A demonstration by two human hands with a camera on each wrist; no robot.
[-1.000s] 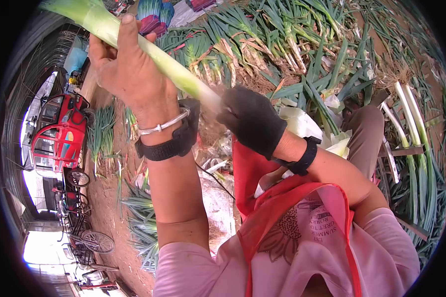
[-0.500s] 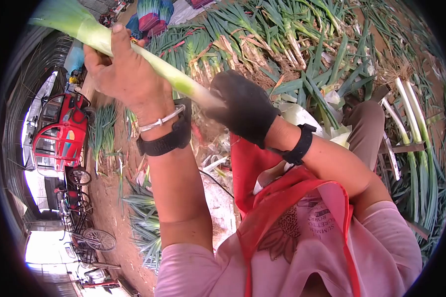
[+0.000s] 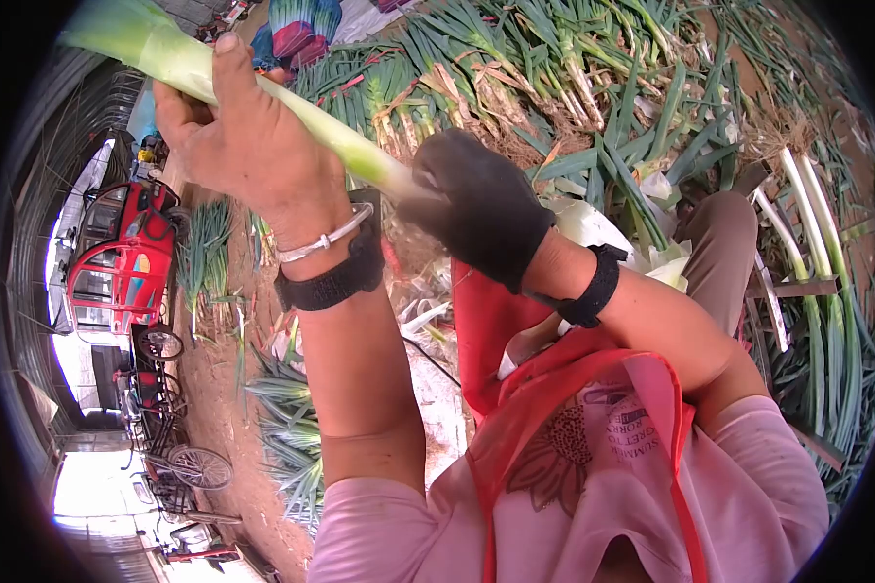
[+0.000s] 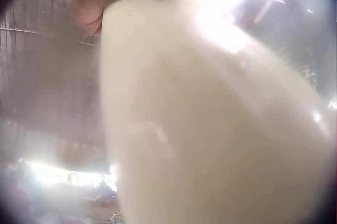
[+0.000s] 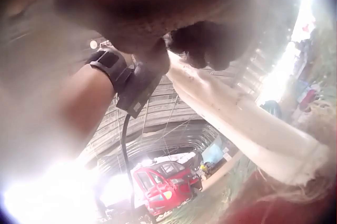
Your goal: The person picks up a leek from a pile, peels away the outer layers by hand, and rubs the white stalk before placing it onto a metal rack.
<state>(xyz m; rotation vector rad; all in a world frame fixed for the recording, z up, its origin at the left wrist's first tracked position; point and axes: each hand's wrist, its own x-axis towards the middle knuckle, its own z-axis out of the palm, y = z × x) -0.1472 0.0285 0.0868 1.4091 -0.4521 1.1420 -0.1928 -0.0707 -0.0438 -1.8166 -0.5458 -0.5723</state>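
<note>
A thick leek [image 3: 335, 136] slants across the head view, its green leaves at the upper left and its pale end lower right. My bare left hand [image 3: 253, 146] grips it near the leaves, thumb laid along the upper side. My right hand [image 3: 481, 214], in a black glove, holds the pale end, where blur hides the fingertips. In the left wrist view the pale stalk [image 4: 200, 113] fills most of the picture, with a finger [image 4: 87, 2] at its top. The right wrist view shows the white shank [image 5: 237, 110] running from the dark glove fingers [image 5: 210, 45] to a rooty end.
Many leeks [image 3: 515, 87] lie in rows on the ground ahead. A few long ones [image 3: 822, 243] rest on a rack at the right, and more bundles [image 3: 204, 253] lie on the left. A red vehicle [image 3: 122, 257] and a bicycle [image 3: 199, 466] stand farther left.
Both hands have shifted slightly up and left in the head view, carrying the leek along. Their grip looks the same, and the last half second shows little movement.
</note>
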